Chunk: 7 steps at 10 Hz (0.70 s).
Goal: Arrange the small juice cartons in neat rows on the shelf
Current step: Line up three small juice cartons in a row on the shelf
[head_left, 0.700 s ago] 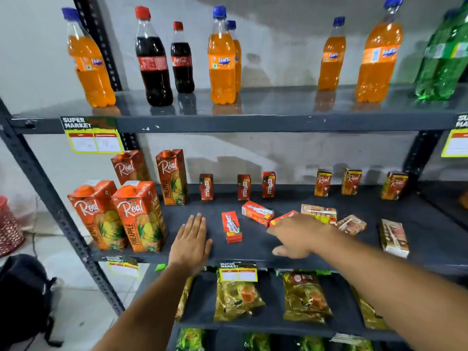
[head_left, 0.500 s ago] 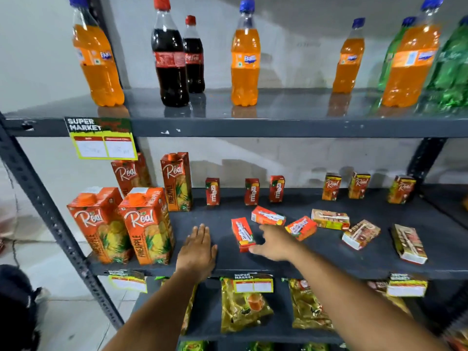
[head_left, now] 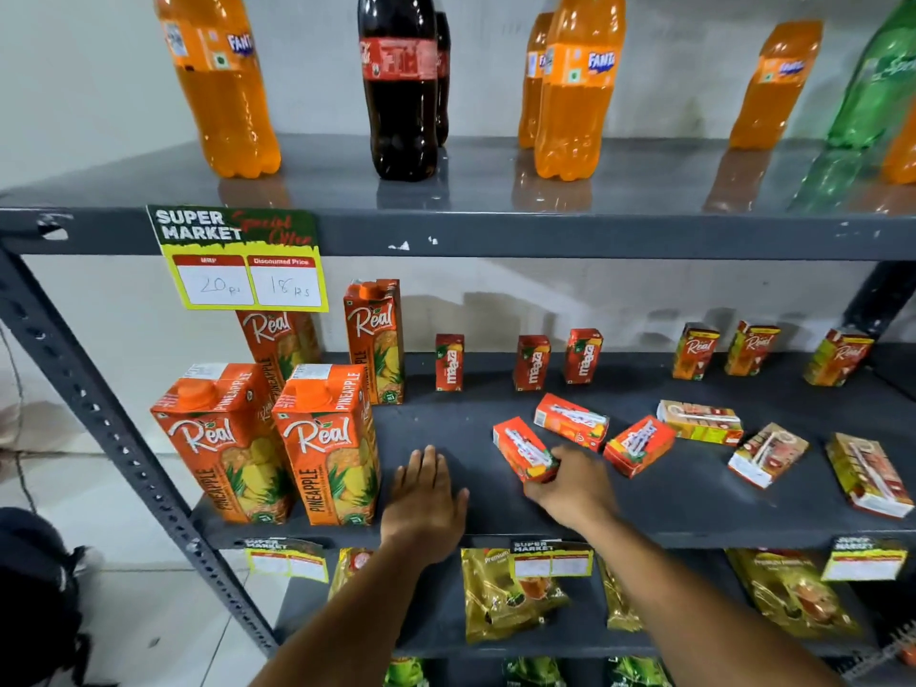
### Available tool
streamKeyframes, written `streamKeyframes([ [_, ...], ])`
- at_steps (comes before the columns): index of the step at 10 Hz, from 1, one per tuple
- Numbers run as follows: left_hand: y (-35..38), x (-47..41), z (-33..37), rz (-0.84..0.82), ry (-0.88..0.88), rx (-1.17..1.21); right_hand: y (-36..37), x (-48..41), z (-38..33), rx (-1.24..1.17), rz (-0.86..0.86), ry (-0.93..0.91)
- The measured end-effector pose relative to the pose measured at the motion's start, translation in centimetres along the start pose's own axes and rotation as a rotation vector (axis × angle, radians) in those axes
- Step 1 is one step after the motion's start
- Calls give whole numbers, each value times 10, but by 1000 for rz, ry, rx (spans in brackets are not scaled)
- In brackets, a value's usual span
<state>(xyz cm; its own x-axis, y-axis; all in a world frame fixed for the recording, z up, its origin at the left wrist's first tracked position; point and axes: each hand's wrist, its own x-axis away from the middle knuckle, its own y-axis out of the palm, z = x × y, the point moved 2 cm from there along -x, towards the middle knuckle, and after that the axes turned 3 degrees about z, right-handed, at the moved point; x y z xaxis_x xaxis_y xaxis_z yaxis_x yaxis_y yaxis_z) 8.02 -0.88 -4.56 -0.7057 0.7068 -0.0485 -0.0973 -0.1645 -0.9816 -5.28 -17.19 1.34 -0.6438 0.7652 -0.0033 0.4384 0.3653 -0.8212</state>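
Small juice cartons are spread over the middle shelf (head_left: 694, 508). Three red Maaza cartons (head_left: 531, 362) stand upright at the back, and three small Real cartons (head_left: 695, 351) stand further right. Several cartons lie flat in front of them. My right hand (head_left: 570, 480) grips the near end of one flat red Maaza carton (head_left: 524, 449). Another flat red carton (head_left: 571, 420) lies just behind it, and a third (head_left: 638, 444) to its right. My left hand (head_left: 424, 493) rests flat on the shelf with fingers apart, holding nothing.
Tall Real pineapple cartons (head_left: 324, 446) stand at the shelf's left end. Flat Real cartons (head_left: 767, 453) lie at the right. Soda bottles (head_left: 400, 86) line the upper shelf. Gold snack packets (head_left: 505, 595) fill the lower shelf. A price tag (head_left: 244, 257) hangs from the upper edge.
My right hand has drawn back left from the middle of the flat cartons and closed on the nearest red carton. The camera has moved closer to the shelf. My left hand stays put.
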Motion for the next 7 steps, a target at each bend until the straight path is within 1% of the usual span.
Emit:
streamKeyframes([
  [1,1,1,-1,10,3,6,-26,-22,-17,168,52,-184],
  [2,2,0,-1,12,-7,8,-43,-38,-37,312,-20,-422],
  [3,2,0,1,22,-15,-7,-56,-52,-70,579,-149,-837],
  [4,2,1,1,35,-17,-12,-61,-57,-86,638,-199,-1001],
  [5,3,1,0,48,-24,-16,-57,-66,-95,874,-204,-1125],
  [6,5,1,0,48,-28,-16,-53,-76,-90,897,-157,-1195],
  [7,6,1,0,51,-28,-14,-46,-87,-84,635,-250,-993],
])
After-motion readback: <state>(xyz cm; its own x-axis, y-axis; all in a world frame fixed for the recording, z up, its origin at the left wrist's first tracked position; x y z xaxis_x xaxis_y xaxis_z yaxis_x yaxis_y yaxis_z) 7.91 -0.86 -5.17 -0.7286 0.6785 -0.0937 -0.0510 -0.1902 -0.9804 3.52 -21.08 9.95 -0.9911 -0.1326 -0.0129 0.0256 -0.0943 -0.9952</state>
